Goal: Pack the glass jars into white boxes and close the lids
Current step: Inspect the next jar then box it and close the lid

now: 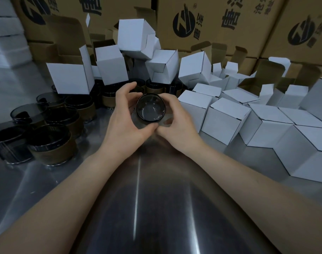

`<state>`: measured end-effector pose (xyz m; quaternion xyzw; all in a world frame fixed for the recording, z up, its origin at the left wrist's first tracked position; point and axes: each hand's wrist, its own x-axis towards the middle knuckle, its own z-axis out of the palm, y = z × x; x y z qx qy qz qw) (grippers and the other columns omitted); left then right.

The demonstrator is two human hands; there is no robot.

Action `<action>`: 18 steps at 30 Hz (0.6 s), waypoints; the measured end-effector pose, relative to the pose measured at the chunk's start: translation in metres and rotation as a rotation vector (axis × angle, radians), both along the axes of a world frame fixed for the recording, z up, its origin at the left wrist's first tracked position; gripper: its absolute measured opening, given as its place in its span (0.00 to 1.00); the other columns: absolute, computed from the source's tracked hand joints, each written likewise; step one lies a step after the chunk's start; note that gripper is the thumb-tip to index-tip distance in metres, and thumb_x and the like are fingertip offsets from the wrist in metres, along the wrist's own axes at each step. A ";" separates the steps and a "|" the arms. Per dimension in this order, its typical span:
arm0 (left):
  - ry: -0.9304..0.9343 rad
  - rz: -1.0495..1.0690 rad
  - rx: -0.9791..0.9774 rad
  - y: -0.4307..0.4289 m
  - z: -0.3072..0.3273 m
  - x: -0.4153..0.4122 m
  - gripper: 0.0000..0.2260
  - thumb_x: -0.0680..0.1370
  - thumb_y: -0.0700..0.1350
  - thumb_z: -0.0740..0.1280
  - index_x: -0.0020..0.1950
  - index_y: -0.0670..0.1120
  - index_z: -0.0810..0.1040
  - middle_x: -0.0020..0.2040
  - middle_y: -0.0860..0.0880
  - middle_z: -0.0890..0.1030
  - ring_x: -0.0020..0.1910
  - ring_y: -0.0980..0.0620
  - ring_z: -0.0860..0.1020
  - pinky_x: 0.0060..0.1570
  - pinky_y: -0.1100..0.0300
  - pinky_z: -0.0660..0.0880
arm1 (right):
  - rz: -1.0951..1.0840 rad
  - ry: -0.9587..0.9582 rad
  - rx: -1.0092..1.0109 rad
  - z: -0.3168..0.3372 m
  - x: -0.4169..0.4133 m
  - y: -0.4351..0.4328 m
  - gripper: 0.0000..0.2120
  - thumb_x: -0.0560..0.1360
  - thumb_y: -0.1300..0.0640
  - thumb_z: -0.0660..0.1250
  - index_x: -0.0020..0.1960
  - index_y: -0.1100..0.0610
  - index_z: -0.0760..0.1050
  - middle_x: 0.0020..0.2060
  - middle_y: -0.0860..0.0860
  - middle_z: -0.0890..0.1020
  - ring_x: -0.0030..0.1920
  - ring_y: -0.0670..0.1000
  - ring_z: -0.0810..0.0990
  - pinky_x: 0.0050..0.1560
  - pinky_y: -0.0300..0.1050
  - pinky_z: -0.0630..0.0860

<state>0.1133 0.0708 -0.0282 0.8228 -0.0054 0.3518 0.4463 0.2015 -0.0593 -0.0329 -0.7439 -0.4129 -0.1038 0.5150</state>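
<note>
Nearby, closed white boxes (pixel 228 123) right, jars (pixel 52 143) left.

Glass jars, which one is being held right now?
The centre jar, gripped between left hand and right hand, mouth toward the camera; the other jars stand untouched on the table.

One smoky round glass jar (pixel 150 109) is gripped between two hands: the left hand (pixel 123 116) and the right hand (pixel 176 123). On the left of the steel tabletop (pixel 138 208) six dark glass jars (pixel 26 112) stand in plain view, and at least four more are half hidden behind. Open-lidded white cardboard boxes (pixel 70 79) — five clearly, others heaped beyond counting. Closed white cardboard boxes (pixel 226 121) on the right — at least seven. Big brown printed cartons (pixel 193 21) at the back number at least three.
</note>
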 end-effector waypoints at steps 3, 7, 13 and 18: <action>0.038 0.023 -0.011 0.002 0.000 0.001 0.40 0.67 0.44 0.79 0.73 0.50 0.61 0.66 0.52 0.72 0.67 0.58 0.71 0.67 0.61 0.68 | -0.009 -0.039 0.018 0.000 0.000 -0.001 0.30 0.65 0.68 0.73 0.65 0.58 0.70 0.56 0.43 0.75 0.55 0.47 0.76 0.55 0.37 0.73; 0.094 0.033 0.032 0.004 -0.001 0.002 0.33 0.68 0.48 0.77 0.70 0.52 0.67 0.61 0.62 0.73 0.63 0.64 0.70 0.61 0.75 0.63 | -0.015 -0.073 0.042 -0.002 0.002 -0.001 0.30 0.64 0.67 0.73 0.64 0.56 0.69 0.55 0.40 0.73 0.55 0.47 0.76 0.55 0.35 0.72; 0.098 0.016 0.037 0.004 -0.001 0.000 0.32 0.69 0.46 0.78 0.70 0.52 0.68 0.63 0.60 0.74 0.65 0.62 0.71 0.63 0.70 0.65 | -0.034 -0.103 0.052 -0.003 0.003 -0.001 0.31 0.64 0.64 0.73 0.65 0.55 0.69 0.55 0.38 0.72 0.53 0.42 0.74 0.53 0.30 0.71; 0.104 0.003 0.035 0.003 0.001 -0.002 0.33 0.70 0.46 0.77 0.71 0.51 0.67 0.65 0.58 0.75 0.67 0.61 0.70 0.67 0.64 0.66 | -0.043 -0.121 0.061 -0.004 0.004 -0.002 0.30 0.64 0.64 0.73 0.65 0.57 0.70 0.55 0.43 0.73 0.53 0.42 0.74 0.53 0.31 0.71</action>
